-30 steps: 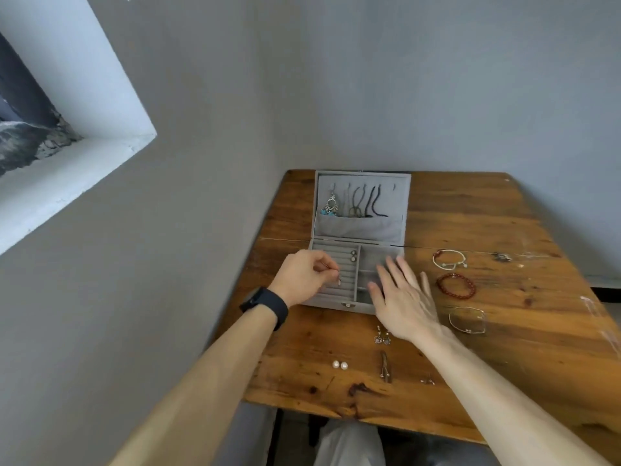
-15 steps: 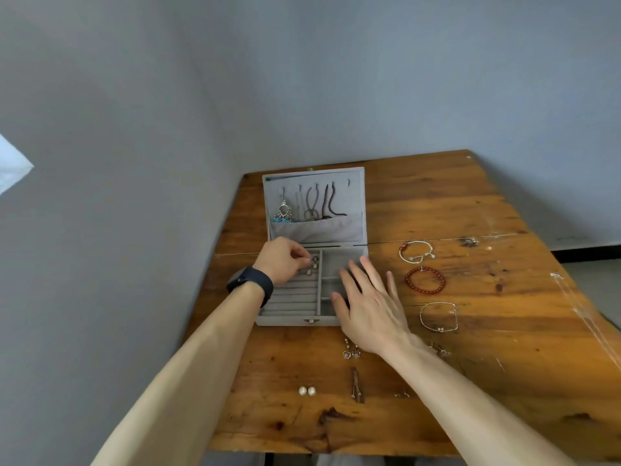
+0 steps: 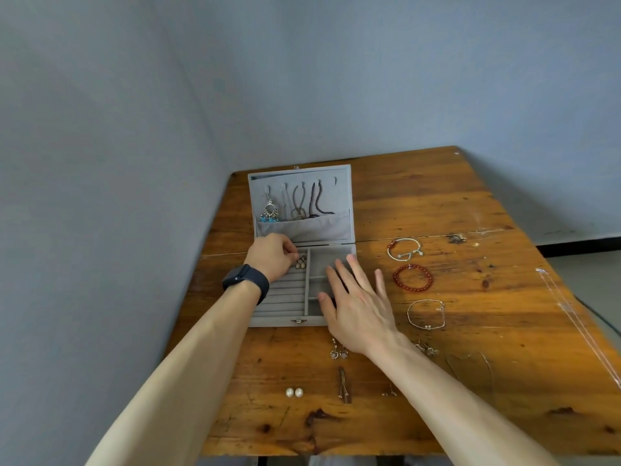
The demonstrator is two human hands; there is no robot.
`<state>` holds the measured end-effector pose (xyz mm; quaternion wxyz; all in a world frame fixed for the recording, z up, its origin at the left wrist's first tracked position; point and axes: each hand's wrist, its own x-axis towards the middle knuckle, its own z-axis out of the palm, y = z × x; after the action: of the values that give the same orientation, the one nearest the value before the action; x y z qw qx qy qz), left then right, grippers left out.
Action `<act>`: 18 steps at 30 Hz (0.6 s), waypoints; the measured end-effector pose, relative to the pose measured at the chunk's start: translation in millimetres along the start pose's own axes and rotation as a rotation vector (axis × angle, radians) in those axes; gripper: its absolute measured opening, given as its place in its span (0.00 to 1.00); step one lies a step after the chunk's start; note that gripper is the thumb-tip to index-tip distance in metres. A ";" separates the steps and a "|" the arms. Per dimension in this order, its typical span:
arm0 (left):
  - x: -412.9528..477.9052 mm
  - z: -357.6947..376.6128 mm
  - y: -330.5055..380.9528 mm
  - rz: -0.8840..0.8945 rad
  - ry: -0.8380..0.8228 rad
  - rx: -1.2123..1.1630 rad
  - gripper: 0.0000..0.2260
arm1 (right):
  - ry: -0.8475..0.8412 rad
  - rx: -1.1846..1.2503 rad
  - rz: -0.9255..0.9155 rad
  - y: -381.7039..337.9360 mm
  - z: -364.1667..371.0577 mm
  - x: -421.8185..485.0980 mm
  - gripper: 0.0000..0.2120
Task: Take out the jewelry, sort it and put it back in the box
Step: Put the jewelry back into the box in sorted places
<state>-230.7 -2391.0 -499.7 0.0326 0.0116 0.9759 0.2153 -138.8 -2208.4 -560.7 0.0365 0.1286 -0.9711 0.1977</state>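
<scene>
A grey jewelry box (image 3: pixel 289 321) lies open on the wooden table (image 3: pixel 470 203), its lid (image 3: pixel 339 230) leaning back with several necklaces (image 3: pixel 302 205) hung inside. My left hand (image 3: pixel 272 255), a dark watch on its wrist, reaches over the ring rolls and its curled fingertips pinch at small pearly earrings (image 3: pixel 301 263) in the top slot. My right hand (image 3: pixel 359 307) lies flat with straight, spread fingers over the box's right compartments. Pearl studs (image 3: pixel 294 392), dangling earrings (image 3: pixel 338 351) and a brown clip (image 3: pixel 343 385) lie in front of the box.
Right of the box lie a white bracelet (image 3: pixel 403 249), a red bead bracelet (image 3: pixel 413 278) and a thin chain bracelet (image 3: pixel 426 314). More small earrings (image 3: pixel 426 349) and a fine necklace (image 3: pixel 470 361) lie beyond my right forearm. Grey walls close in behind and on the left.
My left hand has moved from the middle ring rolls up to the top slot beside the pearly earrings. My right hand stays flat on the box. The camera has turned right.
</scene>
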 end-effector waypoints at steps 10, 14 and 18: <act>-8.5 3.6 -6.6 0.092 0.050 0.011 0.08 | -0.013 -0.022 0.000 -0.1 0.2 0.5 0.30; -23.2 2.7 -5.7 0.198 0.059 0.124 0.13 | -0.003 -0.024 0.000 0.1 1.9 0.6 0.30; -34.1 6.5 -1.6 0.222 0.071 0.208 0.15 | -0.002 -0.044 0.005 1.1 3.7 1.2 0.31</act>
<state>-196.2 -2391.0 -504.2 -0.0271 0.1151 0.9862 0.1156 -140.3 -2209.2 -564.3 0.0378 0.1255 -0.9756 0.1762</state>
